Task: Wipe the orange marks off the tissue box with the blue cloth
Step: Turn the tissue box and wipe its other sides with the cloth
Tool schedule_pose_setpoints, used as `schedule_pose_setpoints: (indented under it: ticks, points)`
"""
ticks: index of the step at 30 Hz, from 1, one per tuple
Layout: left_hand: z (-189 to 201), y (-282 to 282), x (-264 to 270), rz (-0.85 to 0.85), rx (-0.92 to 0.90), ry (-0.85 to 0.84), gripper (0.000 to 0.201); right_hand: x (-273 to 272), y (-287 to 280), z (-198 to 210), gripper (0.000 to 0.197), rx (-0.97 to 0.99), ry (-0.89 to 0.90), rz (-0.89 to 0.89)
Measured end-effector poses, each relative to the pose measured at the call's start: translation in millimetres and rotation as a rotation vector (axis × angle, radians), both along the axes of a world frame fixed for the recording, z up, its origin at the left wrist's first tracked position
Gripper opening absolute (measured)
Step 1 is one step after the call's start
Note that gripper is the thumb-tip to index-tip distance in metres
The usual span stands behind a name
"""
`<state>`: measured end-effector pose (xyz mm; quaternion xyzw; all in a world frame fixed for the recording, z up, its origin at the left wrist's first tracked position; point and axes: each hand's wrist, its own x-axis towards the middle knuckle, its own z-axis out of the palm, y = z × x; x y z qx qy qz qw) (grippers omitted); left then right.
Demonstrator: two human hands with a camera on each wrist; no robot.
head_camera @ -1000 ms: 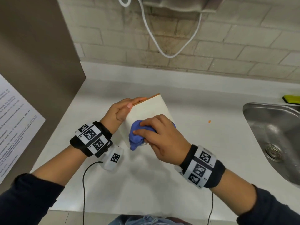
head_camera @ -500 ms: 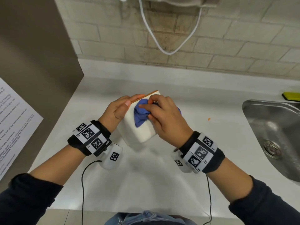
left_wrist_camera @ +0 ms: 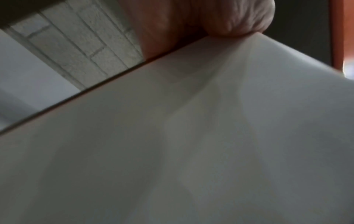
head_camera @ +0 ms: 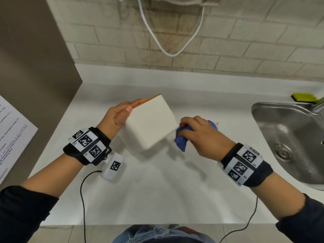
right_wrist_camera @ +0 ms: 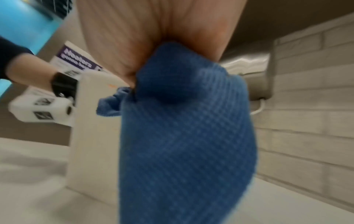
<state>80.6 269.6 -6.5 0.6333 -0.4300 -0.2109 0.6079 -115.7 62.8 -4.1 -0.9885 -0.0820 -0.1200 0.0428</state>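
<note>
The white tissue box (head_camera: 150, 122) stands tilted on the counter, an orange edge showing along its far top side. My left hand (head_camera: 121, 113) grips its upper left corner, thumb on the near face and fingers over the far side. In the left wrist view a fingertip (left_wrist_camera: 247, 18) presses the box's (left_wrist_camera: 191, 136) edge. My right hand (head_camera: 196, 131) holds the bunched blue cloth (head_camera: 181, 140) at the box's right side. The right wrist view shows the blue cloth (right_wrist_camera: 184, 136) hanging from the fist, beside the box (right_wrist_camera: 91, 121), which carries a small orange mark (right_wrist_camera: 111, 86).
A steel sink (head_camera: 287, 137) lies at the right with a yellow-green sponge (head_camera: 304, 97) behind it. A small orange speck (head_camera: 217, 123) sits on the white counter (head_camera: 157, 190). A brown panel (head_camera: 35, 67) with a printed sheet stands at the left. A white cable (head_camera: 168, 53) hangs on the brick wall.
My right hand has carried the cloth from the box's near face, over its top, off to the box's right side. The left hand keeps its grip on the box.
</note>
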Motion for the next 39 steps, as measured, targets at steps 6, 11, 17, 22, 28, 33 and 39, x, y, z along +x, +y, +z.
schedule_pose_setpoints:
  ticks: [6, 11, 17, 22, 28, 33, 39]
  points:
    - [-4.4, 7.8, -31.6, -0.272, 0.268, -0.354, 0.065, -37.4, -6.3, -10.4, 0.047, 0.033, -0.053, -0.267]
    - [-36.8, 18.4, -52.1, -0.449, 0.438, -0.737, 0.073, -59.0, 4.8, -22.2, 0.043, 0.074, -0.097, -0.336]
    - [-66.9, 41.4, -43.9, -0.31, 0.555, -1.003, 0.066, -68.2, 19.3, -39.1, 0.044, 0.097, -0.085, -0.325]
    - [-65.4, 24.1, -99.5, 0.177, 0.755, -1.016, 0.088, -64.7, 28.1, -52.1, 0.042, 0.134, -0.086, -0.312]
    - [-79.1, -13.0, -125.9, 0.574, 0.802, -0.799, 0.077, -61.0, 33.7, -62.5, 0.048, 0.179, -0.112, -0.299]
    - [-81.2, 14.1, -99.6, 0.48, 0.507, -0.598, 0.072, -55.0, 32.6, -53.9, 0.03, 0.195, -0.141, -0.285]
    - [-85.7, 43.4, -56.4, 0.134, 0.111, -0.212, 0.05, -4.2, 59.8, -47.3, 0.03, 0.615, -0.202, -0.334]
